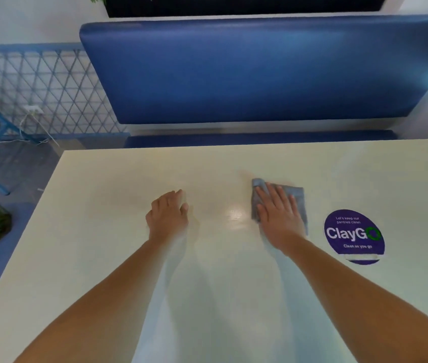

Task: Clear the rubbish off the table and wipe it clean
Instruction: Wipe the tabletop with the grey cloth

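— What's the right hand (278,213) doing?

— It lies flat on a grey cloth (298,196), fingers straight and spread, pressing it onto the cream table (102,258). The cloth shows beyond the fingertips and along the outer edge of the palm.

— And the left hand (167,214)?

— It rests on the table well to the left of the cloth, fingers close together, holding nothing.

— Anything else near the cloth?

— A round purple sticker (354,235) reading "ClayGo" lies just to its right, apart from it. A bright glare spot sits between the hands. Past the cloth, beyond the table's far edge, stands a blue padded bench (260,72).
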Motion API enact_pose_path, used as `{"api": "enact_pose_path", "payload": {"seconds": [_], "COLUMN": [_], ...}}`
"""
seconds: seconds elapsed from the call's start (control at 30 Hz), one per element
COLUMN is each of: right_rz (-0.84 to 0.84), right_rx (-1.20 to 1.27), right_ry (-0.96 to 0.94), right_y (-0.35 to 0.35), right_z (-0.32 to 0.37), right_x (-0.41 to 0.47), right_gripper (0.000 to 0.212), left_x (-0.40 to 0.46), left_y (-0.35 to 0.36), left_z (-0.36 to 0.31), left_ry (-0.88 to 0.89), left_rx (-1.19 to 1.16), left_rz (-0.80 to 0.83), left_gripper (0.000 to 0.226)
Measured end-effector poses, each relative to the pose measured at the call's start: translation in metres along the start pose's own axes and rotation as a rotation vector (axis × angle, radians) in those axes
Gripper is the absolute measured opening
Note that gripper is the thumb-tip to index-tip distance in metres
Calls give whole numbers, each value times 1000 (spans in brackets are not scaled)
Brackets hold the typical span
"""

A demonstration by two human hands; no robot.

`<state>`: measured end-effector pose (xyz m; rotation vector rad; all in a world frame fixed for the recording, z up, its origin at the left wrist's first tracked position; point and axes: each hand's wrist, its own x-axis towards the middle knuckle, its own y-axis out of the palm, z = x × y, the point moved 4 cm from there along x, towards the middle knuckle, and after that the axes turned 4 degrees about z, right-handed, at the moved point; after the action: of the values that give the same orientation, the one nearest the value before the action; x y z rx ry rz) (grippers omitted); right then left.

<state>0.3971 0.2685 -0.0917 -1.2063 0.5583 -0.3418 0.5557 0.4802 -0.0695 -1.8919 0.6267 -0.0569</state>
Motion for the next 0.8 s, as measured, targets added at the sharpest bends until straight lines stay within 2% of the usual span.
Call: {"api": "enact_pose_path", "payload": {"seconds": [0.13, 0.23, 0.3, 0.43, 0.5, 0.57, 0.6, 0.7, 0.8], "right_rz": [-41, -38, 3, 101, 150, 154, 137, 62, -14], "right_rx": [1, 51, 21, 10, -4, -34, -33, -16, -17], "right_ry": [152, 249, 170, -130, -264, -358, -367, -228, -71], "right_y": [-8, -2, 12, 45, 52, 50, 47, 36, 25], "right_z": [-56, -33, 11, 108, 128, 118, 105, 51, -6], "right_x": [-24, -23, -24, -51, -69, -74, -74, -77, -90], "right_gripper": [54, 55, 56, 56, 68, 78, 74, 53, 52], "left_x": [-40, -70, -89, -112, -118, -119, -119, -118, -116], "left_y": [7, 10, 14, 21, 25, 31, 34, 37, 39], "left_z": [26, 45, 57, 54, 50, 50, 52, 53, 52], "left_ry": [-43, -74, -108, -83, -97, -139, -159, -209, -229], "left_rx": [2, 51, 67, 42, 57, 99, 120, 161, 180], "left_rz": [-107, -180, -212, -238, -193, -104, -63, 46, 118], "left_gripper": [43, 42, 40, 39, 43, 50, 52, 54, 54]}}
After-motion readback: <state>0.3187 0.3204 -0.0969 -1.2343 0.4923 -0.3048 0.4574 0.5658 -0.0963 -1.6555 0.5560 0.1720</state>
